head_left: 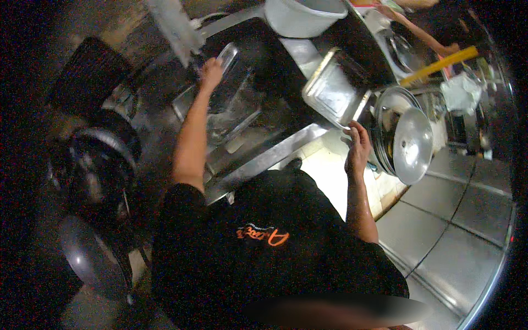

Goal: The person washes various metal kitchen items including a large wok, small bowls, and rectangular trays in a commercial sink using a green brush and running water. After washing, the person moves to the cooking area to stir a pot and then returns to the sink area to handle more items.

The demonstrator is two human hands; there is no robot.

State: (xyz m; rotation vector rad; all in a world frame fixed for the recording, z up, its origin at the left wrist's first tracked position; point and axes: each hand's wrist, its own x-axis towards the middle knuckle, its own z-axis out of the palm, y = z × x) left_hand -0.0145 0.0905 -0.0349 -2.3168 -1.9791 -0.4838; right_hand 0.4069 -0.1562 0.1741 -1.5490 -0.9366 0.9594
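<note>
My left hand (210, 75) reaches out over a dark sink basin (275, 104), its fingers closed on a shiny, rounded, see-through or metal piece (228, 54). Blur and darkness hide what exactly this piece is. At the basin's right side, my right hand (358, 144) pinches the near corner of a shallow rectangular metal tray (334, 91). The tray is tilted, with its far end over the sink's right edge. Below my left hand, a few dim flat metal pieces (242, 125) lie in the basin.
A large white tub (305, 21) stands at the far edge. Round metal pans or lids (413, 146) stand upright on the right, beside my right hand. Dark pans (96, 258) are stacked on the left. Another person's arm (421, 33) reaches in at the far right, near a yellow bar (440, 66).
</note>
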